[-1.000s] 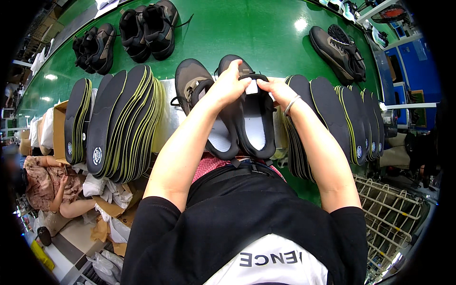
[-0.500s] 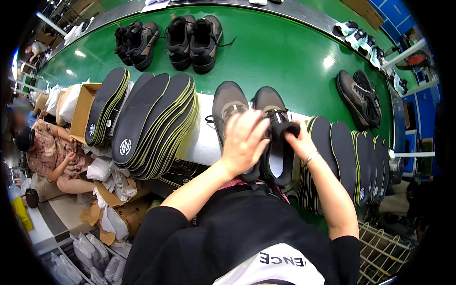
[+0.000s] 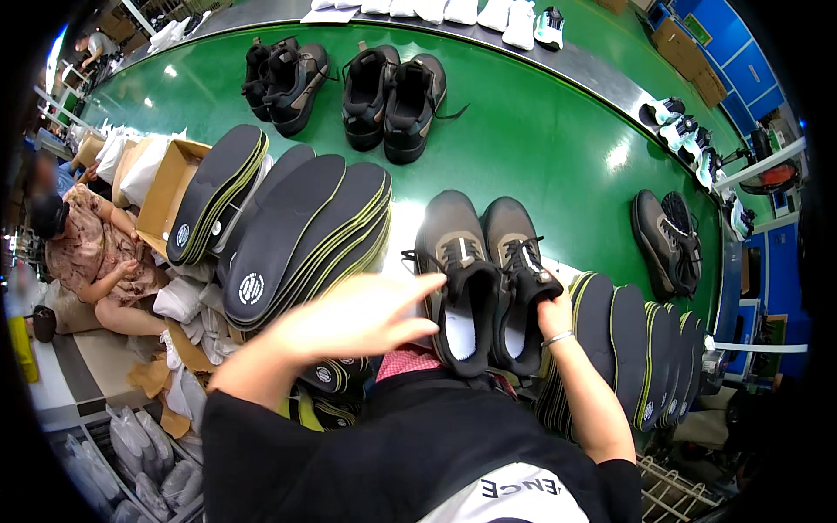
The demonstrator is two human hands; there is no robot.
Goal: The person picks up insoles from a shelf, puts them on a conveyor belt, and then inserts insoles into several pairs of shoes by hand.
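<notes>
Pair of dark shoes (image 3: pixel 484 270) at near edge of green surface (image 3: pixel 540 148). Right hand (image 3: pixel 551 312) closed on right shoe's heel. Left hand (image 3: pixel 366 315) open, blurred, fingertips beside left shoe's collar. Stacked insoles (image 3: pixel 288 235) just left.

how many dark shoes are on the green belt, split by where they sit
Pair at the hands: 2, the right hand gripping the right one; the left hand is blurred beside them
Far left pair: 2
Far middle pair: 2
Right-side pair: 2
Total: 8 dark shoes on the green belt
</notes>
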